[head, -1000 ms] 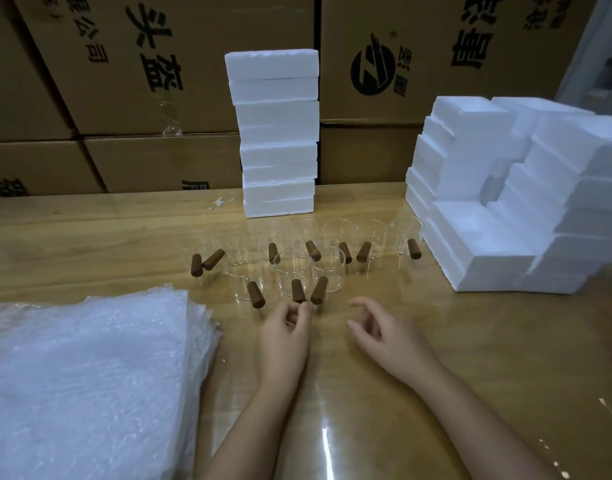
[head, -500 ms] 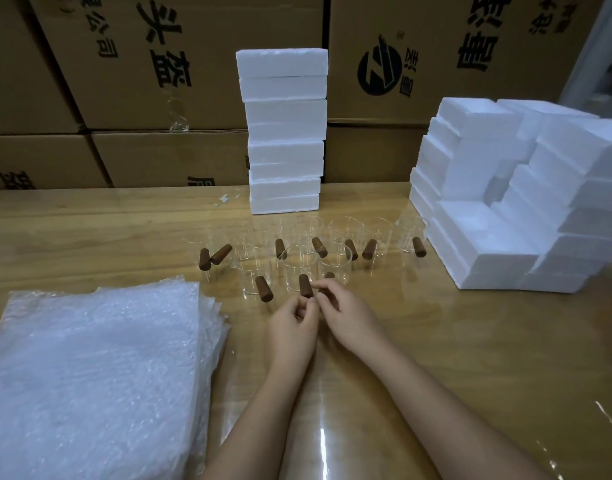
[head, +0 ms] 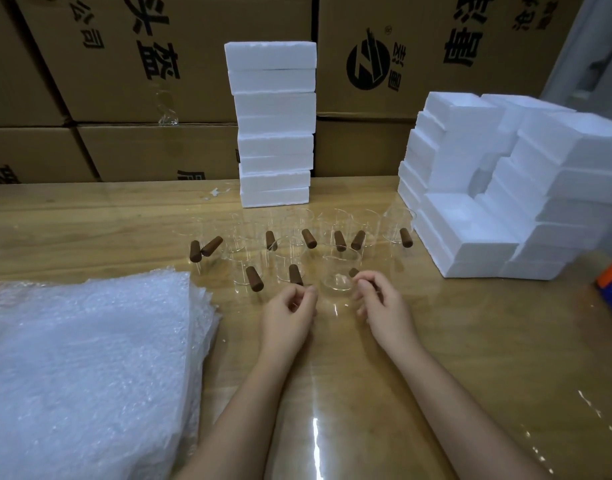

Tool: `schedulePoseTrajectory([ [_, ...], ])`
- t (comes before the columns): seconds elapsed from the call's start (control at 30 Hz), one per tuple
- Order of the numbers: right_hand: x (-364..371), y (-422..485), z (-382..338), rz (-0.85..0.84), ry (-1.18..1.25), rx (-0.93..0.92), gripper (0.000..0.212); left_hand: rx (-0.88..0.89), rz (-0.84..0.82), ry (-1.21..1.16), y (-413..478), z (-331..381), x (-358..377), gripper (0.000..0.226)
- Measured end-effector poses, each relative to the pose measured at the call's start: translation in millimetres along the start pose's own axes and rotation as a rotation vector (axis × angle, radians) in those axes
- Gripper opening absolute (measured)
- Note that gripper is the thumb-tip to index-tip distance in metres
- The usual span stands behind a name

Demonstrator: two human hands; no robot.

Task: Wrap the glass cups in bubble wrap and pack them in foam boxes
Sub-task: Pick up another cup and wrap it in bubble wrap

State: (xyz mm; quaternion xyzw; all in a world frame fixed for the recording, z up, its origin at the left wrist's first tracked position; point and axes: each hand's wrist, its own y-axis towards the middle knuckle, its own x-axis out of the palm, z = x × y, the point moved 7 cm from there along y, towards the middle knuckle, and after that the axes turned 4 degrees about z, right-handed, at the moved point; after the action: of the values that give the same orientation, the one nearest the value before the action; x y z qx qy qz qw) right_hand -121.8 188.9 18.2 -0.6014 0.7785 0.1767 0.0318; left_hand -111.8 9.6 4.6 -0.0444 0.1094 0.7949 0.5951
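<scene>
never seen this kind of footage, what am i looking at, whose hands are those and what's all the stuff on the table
No machine here: a person's two bare hands, filmed by one camera worn on their head, looking down. On the wooden table lie a stack of bubble wrap sheets, clear glass cups with brown handles, and white foam boxes; cardboard cartons stand behind. The right hand seems to pinch the handle of one glass cup. The left hand, fingers curled, is just before another handle; contact is unclear.

1. A cluster of glass cups (head: pixel 297 244) sits centre of the counter (head: pixel 471 341), a tower of foam boxes (head: pixel 275 126) behind it.
2. Sheets of bubble wrap (head: pixel 90 358) lie stacked front left; more foam boxes (head: pixel 471 216) pile right.
3. Stacked cartons (head: pixel 142 64) stand behind the counter.
</scene>
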Motion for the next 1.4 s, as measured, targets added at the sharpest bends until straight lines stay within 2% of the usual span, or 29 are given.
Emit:
schedulePoseTrajectory([
  [0.17,-19.7,-9.1,-3.5,0.112,0.261,-0.029,0.028,-0.018,-0.043,-0.137,-2.6,5.2,2.9,0.02],
  [0.27,-21.0,-14.5,-12.4,0.083,0.366,-0.1,0.027,-0.016,-0.1,-0.223,-5.2,11.6,6.9,0.02],
  [0.4,-8.7,-25.1,-22.4,-0.019,0.363,-0.17,0.022,-0.022,-0.188,-0.344,-7.6,20.8,12.3,0.037],
  [0.47,-4.8,-30.2,-25.0,-0.037,0.256,-0.222,0.023,-0.027,-0.22,-0.407,-8.0,23.4,13.9,0.042],
  [0.63,-3.9,-37.4,-44.0,0.132,-0.374,-0.583,0.038,-0.061,-0.182,-0.513,-6.1,18.6,11.0,0.044],
  [0.7,0.5,-38.6,-47.8,0.151,-0.481,-0.603,0.04,-0.057,-0.185,-0.513,-6.1,16.9,10.2,0.045],
  [0.77,3.1,-36.2,-44.8,0.116,-0.466,-0.525,0.043,-0.065,-0.22,-0.554,-7.0,16.6,11.8,0.049],
  [0.83,3.9,-32.2,-36.3,0.056,-0.344,-0.407,0.04,-0.112,-0.287,-0.656,-8.4,17.7,15.3,0.052],
  [0.9,8.1,-29.1,-28.2,-0.039,-0.153,-0.25,0.037,-0.154,-0.345,-0.728,-8.8,18.5,17.2,0.046],
  [1.0,19.7,-30.6,-16.9,-0.205,0.254,0.107,0.039,-0.177,-0.386,-0.726,-9.0,19.4,17.6,0.042],
  [1.13,29.1,-40.5,-17.1,-0.423,0.61,0.423,0.034,-0.171,-0.425,-0.726,-11.1,24.6,18.8,0.065],
  [1.2,34.4,-47.8,-20.1,-0.553,0.819,0.576,0.031,-0.182,-0.48,-0.753,-12.7,27.2,21.4,0.082],
  [1.27,40.7,-58.8,-25.2,-0.718,1.017,0.748,0.028,-0.188,-0.545,-0.802,-15.0,28.5,24.1,0.088],
  [1.33,44.6,-68.7,-34.8,-0.901,1.185,0.826,0.025,-0.186,-0.622,-0.86,-18.0,30.6,25.9,0.082],
  [1.4,45.5,-73.6,-40.9,-1.008,1.238,0.791,0.025,-0.177,-0.681,-0.879,-19.7,32.3,25.8,0.073],
])
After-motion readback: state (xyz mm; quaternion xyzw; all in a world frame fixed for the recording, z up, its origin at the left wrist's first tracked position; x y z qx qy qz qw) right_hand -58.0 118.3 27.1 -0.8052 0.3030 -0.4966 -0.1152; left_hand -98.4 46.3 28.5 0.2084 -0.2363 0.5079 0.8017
